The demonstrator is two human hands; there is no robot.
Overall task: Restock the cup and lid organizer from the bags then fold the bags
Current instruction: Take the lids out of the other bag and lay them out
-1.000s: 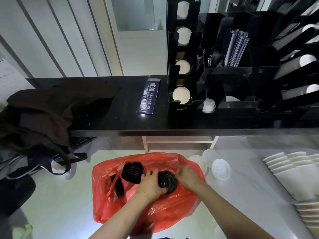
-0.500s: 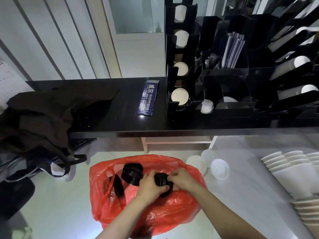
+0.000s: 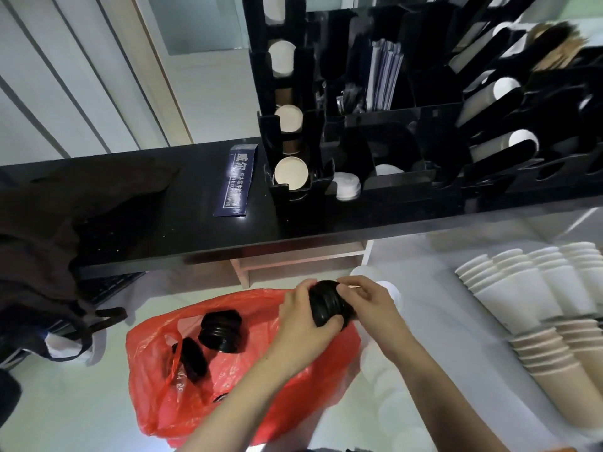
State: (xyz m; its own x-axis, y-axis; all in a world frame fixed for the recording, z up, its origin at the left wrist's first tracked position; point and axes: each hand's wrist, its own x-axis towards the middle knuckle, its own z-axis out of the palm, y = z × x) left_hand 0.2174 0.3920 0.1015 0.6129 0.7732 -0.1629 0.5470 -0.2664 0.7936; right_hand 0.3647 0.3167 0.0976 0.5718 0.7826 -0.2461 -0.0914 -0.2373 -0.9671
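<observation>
Gripping a short stack of black lids from both sides, the left hand curls its fingers and thumb around the near end while the right hand pinches the far end with bent fingers. The stack is held above the upper right edge of the red plastic bag, which lies open on the pale counter. Inside the bag sit a second stack of black lids and, just to its left, a tilted single black lid. White lids lie on the counter beside the bag's right edge, partly behind the right forearm. Further right, rows of nested paper cups, white above and tan below, lie on their sides. The black organizer stands on a dark shelf above the counter; its left column shows cup bottoms, and a white lid rests at its base. A dark blue packet lies on the shelf to the left, and dark cloth drapes over the shelf's left end.
</observation>
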